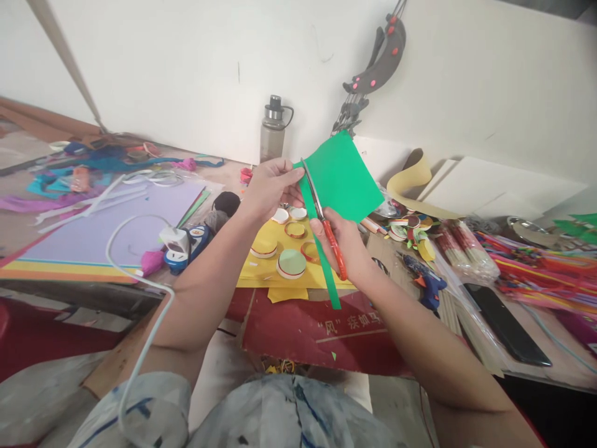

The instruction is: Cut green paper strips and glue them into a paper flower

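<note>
My left hand (280, 183) pinches the upper left edge of a sheet of green paper (347, 177), held up above the table. In my right hand (347, 242) is a pair of scissors with orange-red handles (334, 246). Their blades lie along the paper near its left edge, with the tips close to my left fingers. A narrow green strip (332, 283) hangs down below the scissors, still joined near the top as far as I can see. Under my hands, yellow paper (247, 279) bears several round paper rings and a disc with a pale green top (291, 264).
A grey water bottle (272, 134) stands against the wall. Coloured sheets (112, 224) and a white cable (140, 354) are on the left. To the right lie a blue glue gun (426, 280), a black phone (508, 323) and bundled colourful sticks (550, 267). Red board (289, 330) edges the front.
</note>
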A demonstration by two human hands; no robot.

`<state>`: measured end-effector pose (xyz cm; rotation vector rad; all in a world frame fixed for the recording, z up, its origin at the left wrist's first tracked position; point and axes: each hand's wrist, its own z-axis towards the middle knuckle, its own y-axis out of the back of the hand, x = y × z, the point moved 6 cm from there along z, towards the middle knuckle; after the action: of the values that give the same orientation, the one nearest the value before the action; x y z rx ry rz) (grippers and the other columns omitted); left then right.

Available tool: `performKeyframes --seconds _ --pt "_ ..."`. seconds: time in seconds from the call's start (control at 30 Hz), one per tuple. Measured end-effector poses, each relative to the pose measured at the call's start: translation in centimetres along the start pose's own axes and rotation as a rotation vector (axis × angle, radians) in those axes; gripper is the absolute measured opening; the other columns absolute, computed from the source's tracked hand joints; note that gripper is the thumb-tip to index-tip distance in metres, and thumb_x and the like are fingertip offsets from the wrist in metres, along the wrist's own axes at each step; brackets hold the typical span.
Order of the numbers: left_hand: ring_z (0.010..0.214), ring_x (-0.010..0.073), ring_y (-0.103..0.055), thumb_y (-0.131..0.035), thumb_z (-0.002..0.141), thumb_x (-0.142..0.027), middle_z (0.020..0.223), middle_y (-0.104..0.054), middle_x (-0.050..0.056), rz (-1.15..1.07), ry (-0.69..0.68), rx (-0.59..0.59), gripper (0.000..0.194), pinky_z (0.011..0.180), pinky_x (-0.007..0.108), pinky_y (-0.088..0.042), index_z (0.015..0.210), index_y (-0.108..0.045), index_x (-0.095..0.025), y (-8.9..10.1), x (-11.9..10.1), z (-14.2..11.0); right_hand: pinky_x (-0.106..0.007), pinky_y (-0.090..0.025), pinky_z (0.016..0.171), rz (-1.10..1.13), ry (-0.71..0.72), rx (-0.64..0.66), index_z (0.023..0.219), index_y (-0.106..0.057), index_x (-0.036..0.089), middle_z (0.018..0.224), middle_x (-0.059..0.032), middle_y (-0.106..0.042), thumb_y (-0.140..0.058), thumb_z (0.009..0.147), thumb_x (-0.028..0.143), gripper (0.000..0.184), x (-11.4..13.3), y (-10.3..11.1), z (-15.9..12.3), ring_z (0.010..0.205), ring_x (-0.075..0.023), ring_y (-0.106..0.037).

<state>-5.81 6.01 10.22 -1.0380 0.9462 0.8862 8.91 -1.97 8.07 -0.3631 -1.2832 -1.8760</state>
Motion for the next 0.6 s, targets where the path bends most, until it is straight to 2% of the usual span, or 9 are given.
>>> performKeyframes --seconds 0.27,0.4,0.5,0.6 --pt "0.041 0.0117 -0.061 -0.086 0.078 -0.031 0.051 -0.063 -0.003 -0.016 0.011 -0.037 0.04 0.042 0.019 -0.048 0.071 -0.048 -0.02 0.9 0.4 0.3 -0.028 -0.031 0.055 0.035 0.021 -0.011 0.07 -0.037 0.025 0.058 0.0053 -0.038 -0.04 0.091 0.09 0.068 -0.3 -0.9 0.9 0.059 -0.0119 -0.031" --pt "0.04 0.0099 -0.058 -0.084 0.078 -0.028 0.051 -0.059 -0.005 -0.055 0.013 -0.102 0.036 0.04 0.018 -0.044 0.071 -0.049 -0.021 1.9 0.8 0.7 -0.028 -0.034 0.053 0.139 -0.08 0.049 0.073 -0.04 0.026 0.058 0.0049 -0.042 -0.043 0.092 0.088 0.065 -0.9 -1.2 0.5 0.054 -0.0128 -0.041" --pt "0.038 0.0079 -0.055 -0.081 0.081 -0.027 0.051 -0.058 -0.005 -0.141 -0.007 -0.174 0.034 0.037 0.018 -0.036 0.072 -0.048 -0.021 3.1 0.9 1.3 -0.029 -0.034 0.047 0.258 -0.22 0.09 0.084 -0.047 0.026 0.057 0.0052 -0.047 -0.038 0.096 0.084 0.06 -1.8 -0.4 -0.4 0.046 -0.0139 -0.045" --pt "0.041 0.0071 -0.056 -0.079 0.085 -0.028 0.053 -0.06 -0.005 -0.204 -0.027 -0.236 0.032 0.037 0.018 -0.034 0.075 -0.05 -0.021 4.1 1.2 1.9 -0.028 -0.033 0.046 0.187 -0.229 0.089 0.08 -0.048 0.025 0.057 0.004 -0.048 -0.041 0.098 0.08 0.058 -2.8 1.4 -1.6 0.046 -0.0139 -0.045"
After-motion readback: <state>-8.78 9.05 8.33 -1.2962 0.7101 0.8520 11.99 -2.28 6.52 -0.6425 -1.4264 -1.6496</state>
